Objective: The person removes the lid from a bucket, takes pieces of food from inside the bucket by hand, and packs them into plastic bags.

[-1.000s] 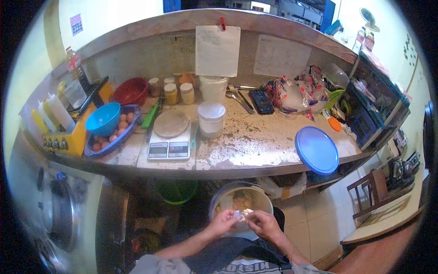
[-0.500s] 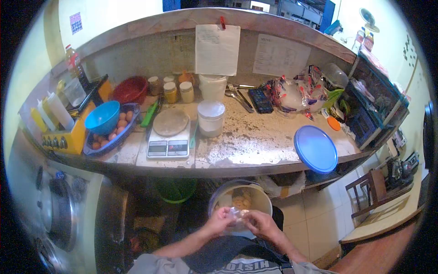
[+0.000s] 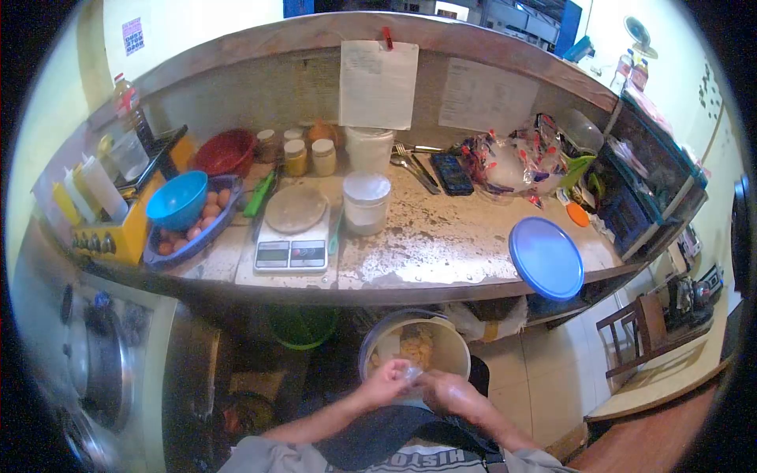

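Observation:
My left hand [image 3: 385, 383] pinches a small clear plastic bag [image 3: 411, 373] over the near side of a white bucket [image 3: 457, 340]. Close against the bag is my right hand [image 3: 457, 394], its fingers curled and pointing down into the bucket; whatever they hold is hidden. Inside the bucket lie several pale yellow-brown pieces [image 3: 418, 344], too small to name. The bucket stands between the person's legs, below the counter edge.
On the counter [image 3: 441, 260] are a kitchen scale [image 3: 292, 254], a white tub [image 3: 367, 206], a blue lid [image 3: 546, 258] overhanging the front edge, and a basket of eggs [image 3: 211, 211] with a blue bowl [image 3: 177, 201]. A green basin [image 3: 303, 325] sits underneath.
My right hand has turned over, its fingers now lower and its back upward. The left hand keeps the plastic bag in nearly the same place. The view has shifted slightly.

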Demonstrator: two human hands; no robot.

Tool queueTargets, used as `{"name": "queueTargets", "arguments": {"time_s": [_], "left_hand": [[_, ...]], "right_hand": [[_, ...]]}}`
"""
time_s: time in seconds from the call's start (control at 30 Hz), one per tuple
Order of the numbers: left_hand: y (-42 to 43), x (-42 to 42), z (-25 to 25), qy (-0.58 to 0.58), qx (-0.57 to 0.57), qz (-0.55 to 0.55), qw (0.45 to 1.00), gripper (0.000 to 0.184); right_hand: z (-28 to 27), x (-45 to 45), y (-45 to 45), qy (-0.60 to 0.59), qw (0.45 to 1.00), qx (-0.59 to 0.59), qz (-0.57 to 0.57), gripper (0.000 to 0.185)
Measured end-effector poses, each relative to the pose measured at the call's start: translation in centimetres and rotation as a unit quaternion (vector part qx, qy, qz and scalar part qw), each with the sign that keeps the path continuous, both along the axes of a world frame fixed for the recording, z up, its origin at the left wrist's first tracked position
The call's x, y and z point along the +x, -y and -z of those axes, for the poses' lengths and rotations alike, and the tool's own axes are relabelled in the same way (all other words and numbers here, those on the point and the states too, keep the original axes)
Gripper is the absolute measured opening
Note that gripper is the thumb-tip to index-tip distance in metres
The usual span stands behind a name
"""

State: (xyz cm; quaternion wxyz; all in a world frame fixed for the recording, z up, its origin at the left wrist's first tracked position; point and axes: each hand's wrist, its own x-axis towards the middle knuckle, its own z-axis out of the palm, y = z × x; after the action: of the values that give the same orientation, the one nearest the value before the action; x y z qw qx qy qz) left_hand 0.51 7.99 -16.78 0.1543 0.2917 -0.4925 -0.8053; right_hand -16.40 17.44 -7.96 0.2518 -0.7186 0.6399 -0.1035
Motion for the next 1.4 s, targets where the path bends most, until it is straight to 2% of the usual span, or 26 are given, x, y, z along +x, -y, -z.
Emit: {"name": "queueTargets", "arguments": {"time_s": [0.03,0.17,0.27,0.33,0.37,0.4,0.47,0.5,0.57,0.6,0.63,0.77,0.83,0.93,0.97,1.03,1.07,1.1,1.13,1.17,1.23,1.27,1.33,1.4], "left_hand": [[0.0,0.1,0.1,0.018,-0.022,0.028,0.999,0.042],[-0.6,0.1,0.9,0.012,-0.064,0.011,0.998,0.043],[-0.4,0.1,0.6,0.007,-0.023,-0.002,1.0,0.043],[-0.2,0.0,-0.2,0.013,0.021,-0.008,1.0,0.044],[-0.1,0.0,-0.2,0.012,0.021,-0.007,1.0,0.044],[-0.1,0.1,-0.1,0.0,0.034,-0.02,0.999,0.043],[0.1,0.3,0.1,-0.012,0.046,-0.032,0.998,0.043],[0.2,0.4,0.1,-0.004,0.034,-0.019,0.999,0.042],[0.2,0.4,0.0,0.005,0.022,-0.002,1.0,0.041],[0.1,0.3,-1.1,-0.026,0.041,-0.009,0.999,0.041],[0.0,0.4,-1.7,-0.057,0.06,-0.015,0.996,0.04],[0.5,0.8,-2.0,-0.054,0.041,-0.007,0.998,0.039],[0.2,1.3,-3.7,-0.01,0.037,-0.028,0.999,0.036],[0.2,1.5,-2.8,-0.018,0.01,-0.049,0.999,0.038],[0.4,1.6,-2.2,-0.019,0.01,-0.048,0.999,0.038],[0.6,1.7,-1.7,0.039,-0.074,-0.022,0.996,0.044],[0.5,1.8,-1.6,0.039,-0.074,-0.025,0.996,0.044],[0.5,2.0,-2.6,0.09,-0.142,-0.007,0.986,0.049],[0.5,2.1,-3.7,0.141,-0.21,0.011,0.967,0.055],[0.7,2.2,-4.6,0.141,-0.211,0.012,0.967,0.055],[1.4,2.9,-6.9,0.161,-0.388,-0.011,0.907,0.062],[2.1,3.4,-8.7,0.125,-0.48,-0.058,0.866,0.066],[3.6,4.6,-15.5,0.048,-0.466,-0.093,0.878,0.069],[4.4,6.3,-21.9,-0.09,-0.437,-0.099,0.889,0.075]], "right_hand": [[0.4,0.3,0.1,0.008,1.0,-0.006,-0.007,0.027],[1.5,0.4,0.5,-0.039,0.998,0.036,-0.033,0.025],[0.5,-0.8,0.8,-0.003,0.999,0.035,-0.018,0.023],[-3.3,-0.8,0.8,0.067,0.996,0.035,0.036,0.023],[-3.7,-1.0,0.8,0.061,0.996,-0.058,0.026,0.025],[-3.8,-1.1,0.9,0.06,0.996,-0.058,0.027,0.025],[-4.1,-1.0,1.3,0.161,0.962,-0.196,0.099,0.028],[-4.9,-0.4,1.5,0.174,0.951,-0.23,0.112,0.029],[-2.9,-0.1,1.5,0.141,0.962,-0.204,0.112,0.028],[-1.8,0.1,1.5,0.108,0.972,-0.178,0.11,0.028],[-1.1,0.3,1.6,0.124,0.978,-0.133,0.099,0.025],[1.8,0.1,1.5,0.098,0.976,-0.187,0.047,0.026],[-0.2,0.0,1.6,0.116,0.97,-0.194,0.089,0.028],[-1.2,-0.4,1.5,0.125,0.962,-0.187,0.155,0.031],[-0.7,-0.6,1.4,0.136,0.968,-0.152,0.145,0.031],[-0.3,-0.6,1.4,0.146,0.974,-0.116,0.13,0.031],[-0.3,-0.4,1.4,0.173,0.974,-0.052,0.133,0.029],[-0.2,-0.2,1.4,0.2,0.97,0.013,0.136,0.027],[0.0,-0.2,1.3,0.199,0.97,0.013,0.135,0.027],[0.5,-0.2,1.2,0.186,0.973,-0.025,0.137,0.024],[0.3,-0.2,1.0,0.174,0.972,-0.063,0.145,0.021],[-0.5,-0.2,1.1,0.182,0.969,-0.056,0.16,0.019],[-1.0,-0.3,1.2,0.188,0.965,-0.047,0.175,0.018],[-0.5,-0.8,1.0,0.162,0.972,-0.076,0.152,0.018]]}}
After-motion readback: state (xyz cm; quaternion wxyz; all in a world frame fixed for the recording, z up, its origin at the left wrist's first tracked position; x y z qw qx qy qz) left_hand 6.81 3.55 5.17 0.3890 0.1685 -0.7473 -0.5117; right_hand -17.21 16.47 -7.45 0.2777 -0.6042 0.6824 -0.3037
